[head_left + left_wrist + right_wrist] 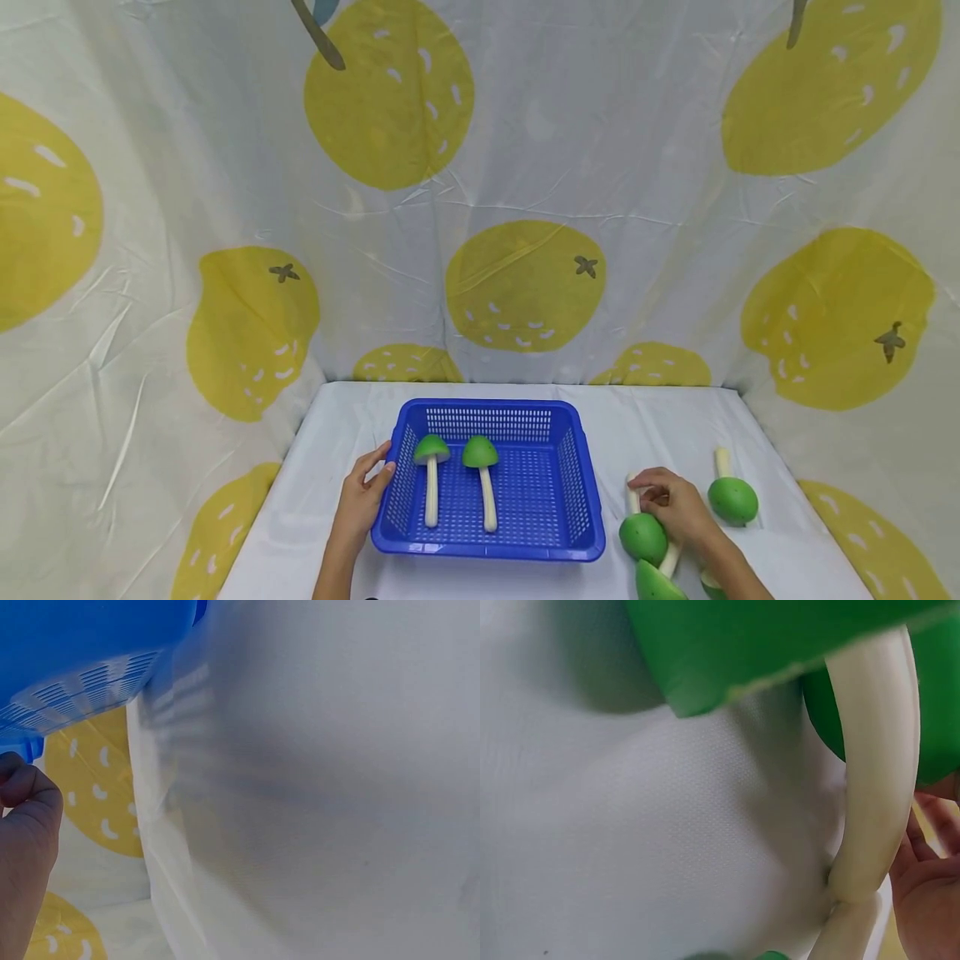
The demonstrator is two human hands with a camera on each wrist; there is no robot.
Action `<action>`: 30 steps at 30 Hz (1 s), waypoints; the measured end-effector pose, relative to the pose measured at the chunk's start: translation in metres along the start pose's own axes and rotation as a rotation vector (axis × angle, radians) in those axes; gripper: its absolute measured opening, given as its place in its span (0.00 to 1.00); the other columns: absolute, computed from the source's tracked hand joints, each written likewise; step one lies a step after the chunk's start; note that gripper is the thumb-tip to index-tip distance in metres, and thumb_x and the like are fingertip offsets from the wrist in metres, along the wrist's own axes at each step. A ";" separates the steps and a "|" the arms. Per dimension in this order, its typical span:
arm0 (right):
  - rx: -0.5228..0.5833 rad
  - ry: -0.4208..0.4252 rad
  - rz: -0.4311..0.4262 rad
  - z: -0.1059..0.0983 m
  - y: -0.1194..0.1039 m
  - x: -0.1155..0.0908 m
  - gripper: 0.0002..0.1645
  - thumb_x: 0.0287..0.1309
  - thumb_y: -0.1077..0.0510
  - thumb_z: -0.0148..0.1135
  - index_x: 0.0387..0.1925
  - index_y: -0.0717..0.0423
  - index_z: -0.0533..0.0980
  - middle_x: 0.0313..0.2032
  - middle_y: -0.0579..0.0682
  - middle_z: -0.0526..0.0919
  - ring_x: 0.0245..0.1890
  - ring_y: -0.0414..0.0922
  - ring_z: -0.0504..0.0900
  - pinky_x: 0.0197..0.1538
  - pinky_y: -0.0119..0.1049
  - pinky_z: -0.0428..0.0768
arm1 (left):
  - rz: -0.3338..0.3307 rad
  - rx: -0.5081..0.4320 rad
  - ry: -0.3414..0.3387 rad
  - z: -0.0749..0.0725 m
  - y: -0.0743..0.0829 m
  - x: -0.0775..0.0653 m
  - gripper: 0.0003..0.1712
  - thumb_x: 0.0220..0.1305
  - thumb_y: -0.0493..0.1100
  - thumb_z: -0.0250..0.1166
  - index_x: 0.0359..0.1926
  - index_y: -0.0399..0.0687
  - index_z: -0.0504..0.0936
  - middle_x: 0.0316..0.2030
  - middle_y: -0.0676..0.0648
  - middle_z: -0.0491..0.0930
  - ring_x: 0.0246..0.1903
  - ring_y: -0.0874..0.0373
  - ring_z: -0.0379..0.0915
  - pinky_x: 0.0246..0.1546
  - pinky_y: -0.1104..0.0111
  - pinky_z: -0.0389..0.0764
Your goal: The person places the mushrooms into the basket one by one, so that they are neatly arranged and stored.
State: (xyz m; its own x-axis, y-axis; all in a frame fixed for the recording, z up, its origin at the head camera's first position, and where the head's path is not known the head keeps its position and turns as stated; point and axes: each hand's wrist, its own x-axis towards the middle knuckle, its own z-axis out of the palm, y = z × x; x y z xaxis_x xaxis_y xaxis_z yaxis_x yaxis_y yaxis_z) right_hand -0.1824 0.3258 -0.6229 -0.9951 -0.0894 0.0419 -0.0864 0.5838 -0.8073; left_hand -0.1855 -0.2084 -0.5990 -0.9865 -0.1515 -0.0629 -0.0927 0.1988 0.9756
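Observation:
A blue plastic basket [517, 552] holds two toy mushrooms, one [431, 487] at the left and another [480, 454] beside it, both with green caps and pale stems. My left hand [360, 504] grips the basket's left rim, fingers curled at the edge in the left wrist view. To the right of the basket, my right hand [675, 504] pinches the pale stem of a mushroom [642, 537], whose cap points toward me. Another mushroom [658, 582] lies just below it, its stem running under the hand. In the right wrist view a pale stem [877, 765] crosses in front of the fingers.
A further green mushroom [732, 500] lies right of my right hand, stem pointing away. Part of one more cap [712, 586] shows beneath the right forearm. The white-covered table [341, 417] is enclosed by a lemon-patterned curtain [525, 200] at the back and sides.

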 end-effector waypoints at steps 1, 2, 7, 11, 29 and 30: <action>-0.001 -0.003 -0.017 0.000 0.001 0.000 0.19 0.51 0.76 0.70 0.44 0.60 0.87 0.51 0.61 0.83 0.34 0.35 0.83 0.39 0.28 0.84 | 0.000 0.004 0.002 0.000 0.000 0.000 0.28 0.74 0.52 0.64 0.72 0.58 0.74 0.69 0.42 0.70 0.61 0.38 0.79 0.52 0.59 0.87; 0.000 -0.009 -0.036 0.000 0.001 0.001 0.19 0.51 0.77 0.69 0.45 0.60 0.87 0.51 0.61 0.83 0.34 0.35 0.83 0.39 0.28 0.84 | 0.000 0.007 0.005 0.000 0.000 0.000 0.28 0.74 0.53 0.64 0.72 0.58 0.74 0.69 0.42 0.70 0.61 0.38 0.79 0.52 0.59 0.87; -0.003 -0.078 -0.137 -0.002 0.002 0.001 0.19 0.53 0.76 0.68 0.47 0.62 0.86 0.55 0.66 0.83 0.37 0.35 0.83 0.41 0.28 0.84 | 0.005 0.000 0.015 0.000 0.001 0.000 0.28 0.74 0.51 0.63 0.72 0.56 0.75 0.67 0.42 0.71 0.59 0.38 0.80 0.50 0.60 0.88; -0.009 -0.125 -0.176 -0.005 0.003 0.003 0.20 0.54 0.76 0.67 0.49 0.63 0.85 0.55 0.67 0.83 0.40 0.35 0.83 0.43 0.28 0.85 | 0.008 -0.004 0.011 0.000 0.001 0.000 0.28 0.74 0.51 0.63 0.72 0.56 0.74 0.68 0.42 0.70 0.60 0.38 0.80 0.50 0.60 0.87; -0.076 -0.313 -0.314 -0.014 0.005 0.014 0.23 0.46 0.80 0.60 0.40 0.58 0.86 0.47 0.59 0.75 0.39 0.36 0.80 0.40 0.31 0.82 | 0.001 -0.004 0.014 0.001 -0.003 0.001 0.28 0.74 0.52 0.63 0.72 0.58 0.74 0.69 0.42 0.70 0.63 0.37 0.77 0.55 0.57 0.85; -0.085 -0.321 -0.308 -0.015 0.004 0.015 0.23 0.47 0.80 0.61 0.40 0.57 0.87 0.48 0.61 0.76 0.41 0.36 0.80 0.41 0.31 0.83 | 0.001 -0.008 0.015 0.001 -0.003 0.002 0.28 0.74 0.52 0.64 0.72 0.58 0.74 0.69 0.42 0.70 0.63 0.37 0.77 0.55 0.58 0.85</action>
State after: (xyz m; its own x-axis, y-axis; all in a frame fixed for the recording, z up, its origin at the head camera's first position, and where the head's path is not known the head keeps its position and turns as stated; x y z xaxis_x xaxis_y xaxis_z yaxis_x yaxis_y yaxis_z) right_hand -0.1980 0.3391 -0.6171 -0.8583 -0.5073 0.0768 -0.3932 0.5540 -0.7338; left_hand -0.1870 -0.2082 -0.6025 -0.9844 -0.1658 -0.0588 -0.0905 0.1909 0.9774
